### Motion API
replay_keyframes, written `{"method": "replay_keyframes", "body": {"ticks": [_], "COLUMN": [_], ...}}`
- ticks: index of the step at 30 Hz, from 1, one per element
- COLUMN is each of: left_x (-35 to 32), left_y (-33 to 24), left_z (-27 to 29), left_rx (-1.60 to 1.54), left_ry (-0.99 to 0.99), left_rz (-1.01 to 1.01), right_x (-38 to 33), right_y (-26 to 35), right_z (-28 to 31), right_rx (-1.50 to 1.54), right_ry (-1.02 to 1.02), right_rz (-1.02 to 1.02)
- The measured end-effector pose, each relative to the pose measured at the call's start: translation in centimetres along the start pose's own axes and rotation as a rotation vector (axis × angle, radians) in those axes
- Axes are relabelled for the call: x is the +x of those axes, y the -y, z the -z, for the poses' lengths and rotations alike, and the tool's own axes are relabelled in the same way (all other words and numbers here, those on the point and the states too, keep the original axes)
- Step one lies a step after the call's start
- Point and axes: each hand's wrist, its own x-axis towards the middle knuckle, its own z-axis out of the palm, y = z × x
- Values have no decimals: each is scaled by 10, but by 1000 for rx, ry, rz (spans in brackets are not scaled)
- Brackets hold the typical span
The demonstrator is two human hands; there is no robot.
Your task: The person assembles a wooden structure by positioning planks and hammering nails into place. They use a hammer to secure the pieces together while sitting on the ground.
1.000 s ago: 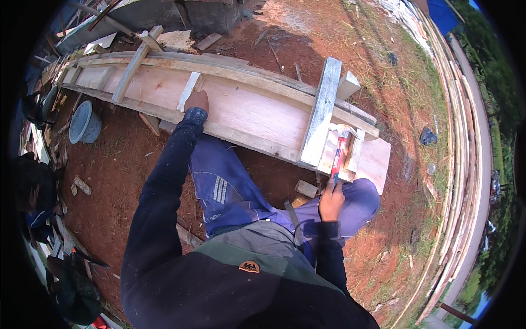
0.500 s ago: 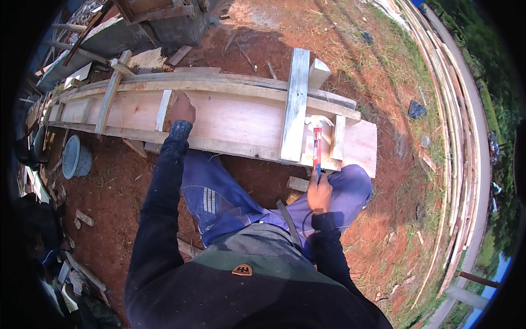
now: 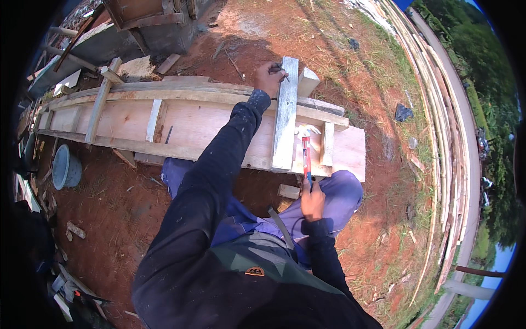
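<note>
My left hand is closed, pinching small dark nails at the far end of a grey, weathered crosspiece. One nail seems to reach onto the crosspiece; whether it is set in the wood is too small to tell. This crosspiece lies over a long wooden form, a pale plywood panel with battens along its edges. In my right hand is a hammer with a red and blue handle. Its bright head lies over the panel, between the crosspiece and a short batten.
A second crosspiece spans the form's left part. A thin dark stick lies on the panel. At left a blue-grey bucket stands on red soil. Long poles lie along the right, and a wood block sits between my legs.
My left hand has moved right and away from me, from the panel beside a short batten to the crosspiece's far end. The right hand keeps the hammer in nearly the same place.
</note>
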Motion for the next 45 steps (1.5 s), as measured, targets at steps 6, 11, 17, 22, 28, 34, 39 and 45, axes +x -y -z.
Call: {"method": "replay_keyframes", "body": {"ticks": [6, 11, 17, 22, 28, 34, 39, 45], "left_x": [15, 14, -11, -9, -11, -13, -9, -9], "left_y": [46, 47, 39, 43, 41, 36, 37, 39], "left_z": [-24, -22, -34, -30, -37, -33, -33, -36], "left_rx": [98, 210, 353, 269, 284, 279, 277, 233], "left_ry": [-179, -182, -206, -242, -302, -253, -279, -263], "left_rz": [-73, -168, -191, -188, -181, -116, -112, -136], "right_x": [0, 33, 110, 152, 171, 159, 167, 164], "right_y": [-4, 39, 146, 199, 189, 232, 223, 235], "right_z": [16, 47, 82, 90, 90, 87, 90, 84], "right_rx": [235, 185, -322, -578, -873, -673, -885, -806], "right_ry": [-4, -25, -63, -4, 56, -29, 115, 71], "right_rz": [-50, 137, 527, 749, 737, 895, 716, 712]}}
